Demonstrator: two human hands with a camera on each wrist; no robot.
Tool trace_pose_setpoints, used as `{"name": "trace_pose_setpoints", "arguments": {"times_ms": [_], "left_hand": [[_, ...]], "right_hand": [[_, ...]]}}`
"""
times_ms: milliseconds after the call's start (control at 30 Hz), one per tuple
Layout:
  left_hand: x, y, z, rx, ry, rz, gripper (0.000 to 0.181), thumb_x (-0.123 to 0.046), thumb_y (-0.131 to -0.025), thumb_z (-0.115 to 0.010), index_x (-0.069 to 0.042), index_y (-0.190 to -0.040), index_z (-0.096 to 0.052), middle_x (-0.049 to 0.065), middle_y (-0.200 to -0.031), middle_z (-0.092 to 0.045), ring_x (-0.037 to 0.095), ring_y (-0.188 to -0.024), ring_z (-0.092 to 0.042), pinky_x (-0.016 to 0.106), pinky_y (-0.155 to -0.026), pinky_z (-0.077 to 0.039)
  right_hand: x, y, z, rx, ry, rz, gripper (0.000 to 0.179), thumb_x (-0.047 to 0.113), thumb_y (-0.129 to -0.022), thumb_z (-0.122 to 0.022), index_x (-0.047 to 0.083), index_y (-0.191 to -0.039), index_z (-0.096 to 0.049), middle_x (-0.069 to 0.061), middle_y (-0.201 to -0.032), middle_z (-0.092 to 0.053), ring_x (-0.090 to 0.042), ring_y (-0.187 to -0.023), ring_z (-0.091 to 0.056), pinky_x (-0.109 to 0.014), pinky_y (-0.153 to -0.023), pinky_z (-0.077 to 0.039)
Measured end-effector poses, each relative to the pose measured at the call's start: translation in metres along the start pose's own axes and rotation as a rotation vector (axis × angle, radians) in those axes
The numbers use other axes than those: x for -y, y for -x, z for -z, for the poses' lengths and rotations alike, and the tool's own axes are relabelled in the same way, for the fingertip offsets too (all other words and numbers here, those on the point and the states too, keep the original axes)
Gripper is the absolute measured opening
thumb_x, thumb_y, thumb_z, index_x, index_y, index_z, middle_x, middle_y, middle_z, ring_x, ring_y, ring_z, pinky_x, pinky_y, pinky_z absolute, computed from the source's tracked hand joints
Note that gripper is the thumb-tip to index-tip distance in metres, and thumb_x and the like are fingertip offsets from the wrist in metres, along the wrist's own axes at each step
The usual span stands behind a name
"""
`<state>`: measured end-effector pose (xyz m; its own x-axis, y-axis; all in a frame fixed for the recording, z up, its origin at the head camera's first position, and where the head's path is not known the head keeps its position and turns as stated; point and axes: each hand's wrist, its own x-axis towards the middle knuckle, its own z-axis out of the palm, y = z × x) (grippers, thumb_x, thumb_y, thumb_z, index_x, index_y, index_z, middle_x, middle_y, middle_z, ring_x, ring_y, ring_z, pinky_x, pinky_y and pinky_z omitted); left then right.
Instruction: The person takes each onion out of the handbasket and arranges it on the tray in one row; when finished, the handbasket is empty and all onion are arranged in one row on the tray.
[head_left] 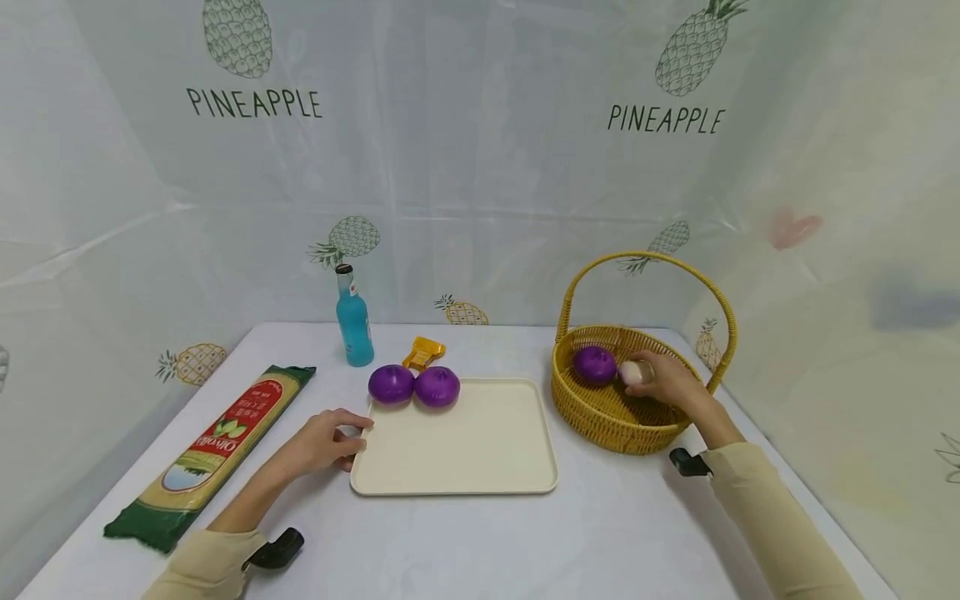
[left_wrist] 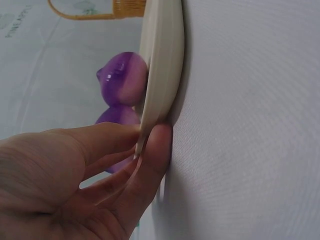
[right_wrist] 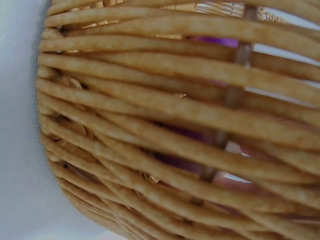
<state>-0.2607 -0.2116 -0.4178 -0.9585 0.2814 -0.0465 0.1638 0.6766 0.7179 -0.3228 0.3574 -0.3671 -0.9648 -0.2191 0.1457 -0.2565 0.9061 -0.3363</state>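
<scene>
Nearest: beige sleeves [head_left: 780,517] on both forearms, behind the fingers, black device [head_left: 277,550] under the left wrist, another under the right. White table [head_left: 480,542] below both hands.

Left hand [head_left: 318,442]: thumb and fingers pinch the left rim of a cream tray [head_left: 457,450]; left wrist view has the rim between the digits, low over the tabletop. Tray lies flat, extends rightward from these fingers. Long noodle-type packet [head_left: 217,450], green ends, red label, lies slanted to the left of the left fingers, not touched.

Right hand [head_left: 667,383]: reaches over the rim into a yellow woven basket [head_left: 615,429], fingers curled round a pale roundish item [head_left: 632,373], partly covered, kind unclear. Right wrist view mostly basket weave, fingers hardly visible there. Purple onion-shaped piece [head_left: 596,365] inside the basket, just left of the right fingertips. Basket handle arches up beyond the right hand.

Past the left fingertips, at the tray's far left corner: two more, left purple piece [head_left: 391,385] and right purple piece [head_left: 437,387], side by side. Orange wrapped packet [head_left: 423,352] just behind them. Blue bottle [head_left: 356,329] upright, dark cap, farther beyond the left fingers. Farthest: pineapple-print curtain [head_left: 450,167].
</scene>
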Motion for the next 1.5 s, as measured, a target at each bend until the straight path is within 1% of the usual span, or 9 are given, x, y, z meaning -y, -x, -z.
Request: {"name": "trace_pose_setpoints", "arguments": {"times_ms": [233, 400, 567, 700, 900, 1000, 1167, 1333, 1500], "left_hand": [[0.004, -0.001, 0.001, 0.012, 0.009, -0.024, 0.036, -0.008, -0.090, -0.066, 0.000, -0.125, -0.064, 0.022, -0.123, -0.061, 0.012, -0.061, -0.061, 0.025, -0.054, -0.050], [0.004, -0.001, 0.000, 0.003, 0.034, -0.019, 0.035, -0.006, -0.089, -0.067, -0.001, -0.124, -0.065, 0.021, -0.121, -0.062, 0.014, -0.061, -0.061, 0.025, -0.054, -0.051], [0.003, 0.000, 0.000, -0.004, 0.027, -0.016, 0.035, -0.006, -0.089, -0.067, -0.001, -0.123, -0.065, 0.020, -0.120, -0.062, 0.015, -0.062, -0.061, 0.025, -0.054, -0.051], [0.002, 0.001, -0.001, -0.011, 0.023, -0.008, 0.035, -0.006, -0.089, -0.067, -0.001, -0.123, -0.066, 0.019, -0.120, -0.063, 0.015, -0.062, -0.060, 0.025, -0.054, -0.051], [0.001, 0.000, -0.002, -0.007, 0.028, -0.005, 0.035, -0.006, -0.089, -0.067, -0.001, -0.124, -0.065, 0.020, -0.121, -0.062, 0.015, -0.062, -0.061, 0.026, -0.055, -0.051], [0.000, 0.000, -0.002, -0.010, 0.023, 0.004, 0.035, -0.006, -0.089, -0.067, -0.001, -0.124, -0.065, 0.019, -0.121, -0.062, 0.014, -0.063, -0.061, 0.026, -0.055, -0.051], [0.001, 0.001, -0.003, -0.011, 0.024, 0.007, 0.035, -0.006, -0.089, -0.067, -0.002, -0.123, -0.066, 0.018, -0.120, -0.063, 0.014, -0.062, -0.061, 0.026, -0.055, -0.051], [0.002, 0.001, -0.003, -0.013, 0.026, -0.008, 0.035, -0.006, -0.089, -0.067, -0.002, -0.123, -0.066, 0.018, -0.120, -0.063, 0.015, -0.062, -0.061, 0.026, -0.054, -0.050], [0.002, 0.001, -0.002, -0.012, 0.030, -0.018, 0.035, -0.006, -0.088, -0.067, -0.001, -0.123, -0.066, 0.018, -0.119, -0.063, 0.015, -0.062, -0.061, 0.025, -0.053, -0.050]], "right_hand": [[0.000, 0.001, -0.001, -0.013, 0.009, 0.014, 0.064, 0.023, -0.081, -0.080, -0.008, -0.130, -0.053, -0.032, -0.120, -0.060, -0.047, -0.108, -0.057, -0.058, -0.088, -0.046], [0.006, 0.004, 0.005, -0.032, 0.038, 0.026, 0.063, 0.024, -0.081, -0.080, -0.005, -0.130, -0.054, -0.032, -0.121, -0.060, -0.048, -0.109, -0.057, -0.058, -0.088, -0.047], [0.017, 0.007, 0.014, -0.043, 0.050, 0.038, 0.063, 0.028, -0.083, -0.078, 0.000, -0.133, -0.053, -0.030, -0.123, -0.060, -0.048, -0.111, -0.056, -0.059, -0.086, -0.048], [0.029, 0.010, 0.020, -0.037, 0.058, 0.054, 0.066, 0.034, -0.083, -0.077, 0.002, -0.136, -0.051, -0.029, -0.127, -0.058, -0.050, -0.116, -0.053, -0.061, -0.089, -0.046], [0.051, 0.013, 0.029, -0.032, 0.049, 0.073, 0.066, 0.033, -0.085, -0.076, 0.004, -0.139, -0.050, -0.028, -0.134, -0.055, -0.051, -0.122, -0.049, -0.065, -0.094, -0.044], [0.061, 0.014, 0.031, -0.034, 0.058, 0.081, 0.066, 0.034, -0.085, -0.075, 0.006, -0.139, -0.051, -0.026, -0.136, -0.056, -0.049, -0.123, -0.050, -0.063, -0.096, -0.044], [0.077, 0.014, 0.033, -0.043, 0.071, 0.099, 0.067, 0.039, -0.083, -0.077, 0.009, -0.138, -0.052, -0.023, -0.134, -0.058, -0.043, -0.119, -0.055, -0.059, -0.095, -0.046], [0.095, 0.015, 0.035, -0.061, 0.052, 0.147, 0.065, 0.034, -0.082, -0.078, 0.008, -0.137, -0.054, -0.021, -0.131, -0.060, -0.042, -0.120, -0.055, -0.058, -0.098, -0.044], [0.112, 0.015, 0.035, -0.063, 0.041, 0.163, 0.067, 0.032, -0.083, -0.078, 0.012, -0.141, -0.052, -0.021, -0.138, -0.055, -0.043, -0.127, -0.050, -0.061, -0.102, -0.040]]}}
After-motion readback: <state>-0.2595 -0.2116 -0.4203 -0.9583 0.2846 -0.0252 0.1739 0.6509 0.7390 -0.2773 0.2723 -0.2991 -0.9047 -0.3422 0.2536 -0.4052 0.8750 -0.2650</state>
